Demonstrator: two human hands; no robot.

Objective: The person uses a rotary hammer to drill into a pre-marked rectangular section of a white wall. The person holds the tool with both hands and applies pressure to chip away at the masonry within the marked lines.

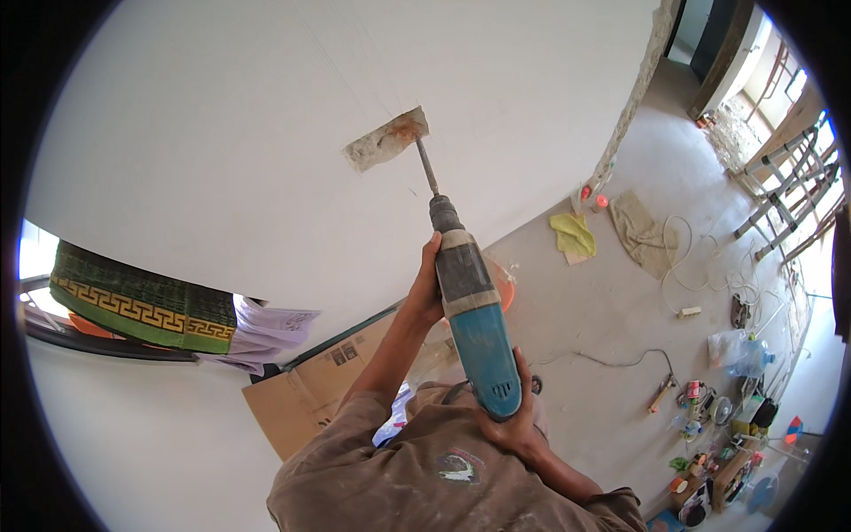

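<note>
Both of my hands are on a blue and grey rotary hammer drill (480,332), which points up and away from me at the white wall (230,133). My left hand (429,284) is wrapped round the left side of its dark front housing. Lower down, my right hand (517,424) grips the rear end, where the handle and trigger are hidden from view. The long metal bit (427,168) reaches the right end of a rough rectangular recess (377,146) chipped into the wall. Reddish material shows inside that recess near the tip.
A flattened cardboard box (306,390) and an orange bucket (503,288) lie low behind the drill. Green patterned cloth (142,297) hangs at left. On the floor at right are a yellow cloth (573,235), cables (674,266), and clutter; a folding ladder (784,195) stands beyond.
</note>
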